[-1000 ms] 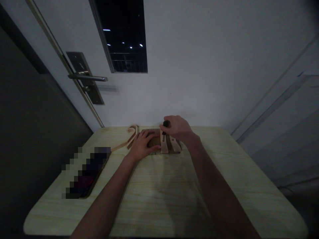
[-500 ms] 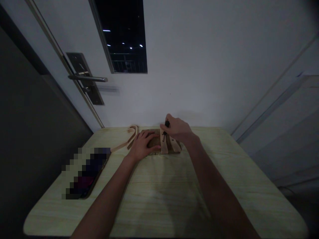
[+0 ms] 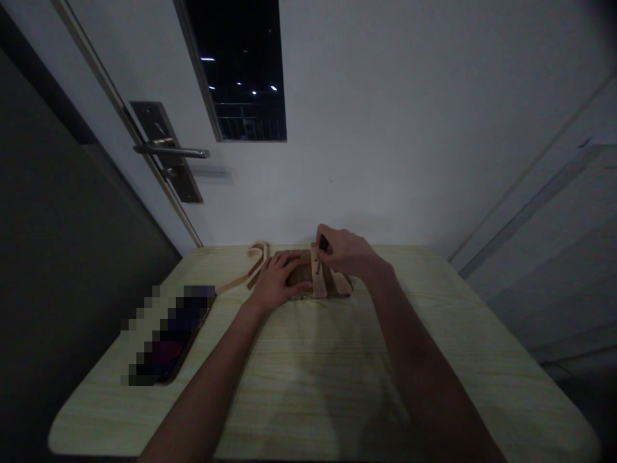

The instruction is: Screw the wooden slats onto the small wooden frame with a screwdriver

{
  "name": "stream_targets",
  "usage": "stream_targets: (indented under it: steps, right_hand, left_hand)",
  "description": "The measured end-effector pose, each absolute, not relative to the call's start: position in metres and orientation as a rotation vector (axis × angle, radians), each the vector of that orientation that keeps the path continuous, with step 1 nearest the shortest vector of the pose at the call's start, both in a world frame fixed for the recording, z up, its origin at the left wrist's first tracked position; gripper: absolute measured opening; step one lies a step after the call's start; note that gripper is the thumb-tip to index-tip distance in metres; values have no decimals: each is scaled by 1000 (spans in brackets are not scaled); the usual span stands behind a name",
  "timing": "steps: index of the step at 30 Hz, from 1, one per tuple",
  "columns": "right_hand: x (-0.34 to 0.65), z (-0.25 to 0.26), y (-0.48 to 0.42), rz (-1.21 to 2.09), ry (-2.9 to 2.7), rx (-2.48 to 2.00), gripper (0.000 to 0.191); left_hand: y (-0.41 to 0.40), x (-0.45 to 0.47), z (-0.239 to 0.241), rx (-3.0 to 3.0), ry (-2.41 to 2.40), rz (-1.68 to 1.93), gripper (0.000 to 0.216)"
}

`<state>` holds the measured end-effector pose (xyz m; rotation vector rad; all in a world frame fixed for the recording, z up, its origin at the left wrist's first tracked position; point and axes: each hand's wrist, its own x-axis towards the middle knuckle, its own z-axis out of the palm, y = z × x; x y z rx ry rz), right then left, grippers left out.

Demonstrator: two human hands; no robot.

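A flat brown block point(image 3: 299, 275), wood-like in the dim light, lies near the back of the table, with a pale tan strip point(image 3: 319, 286) across it. Over the block's left part my left hand point(image 3: 276, 280) rests, fingers and thumb spread; thumb and index finger reach toward the strip. My right hand point(image 3: 344, 249) is closed round a small black-handled tool point(image 3: 323, 242) above the strip. Most of the handle is hidden in the fingers, and the tool's exact kind does not show. A second pale piece point(image 3: 340, 283) lies across the block's right part.
A curled tan strip point(image 3: 259, 247) stretches left of my left hand toward a dark phone point(image 3: 195, 328), partly pixelated. The light wood-grain table point(image 3: 289, 399) meets a white door point(image 3: 385, 161) with a metal handle point(image 3: 178, 152) and a dark window point(image 3: 241, 71).
My right hand has turned slightly and closed further over the tool's black handle, so less of the tool shows. My left hand stays in place on the block.
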<state>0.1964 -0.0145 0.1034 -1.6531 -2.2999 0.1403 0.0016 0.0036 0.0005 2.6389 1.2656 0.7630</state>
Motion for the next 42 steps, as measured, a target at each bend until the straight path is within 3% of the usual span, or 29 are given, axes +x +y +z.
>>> stream_targets:
  steps: [11, 28, 42]
  right_hand:
    - [203, 106, -9, 190, -2335, -1672, 16]
    - [196, 100, -6, 13, -2195, -1812, 42]
    - [198, 107, -11, 378, -2388, -1392, 38]
  left_hand:
    - [4, 2, 1, 2620, 1262, 776, 50]
    - [3, 2, 1, 2634, 1284, 744, 53]
    - [4, 2, 0, 2643, 1312, 751, 54]
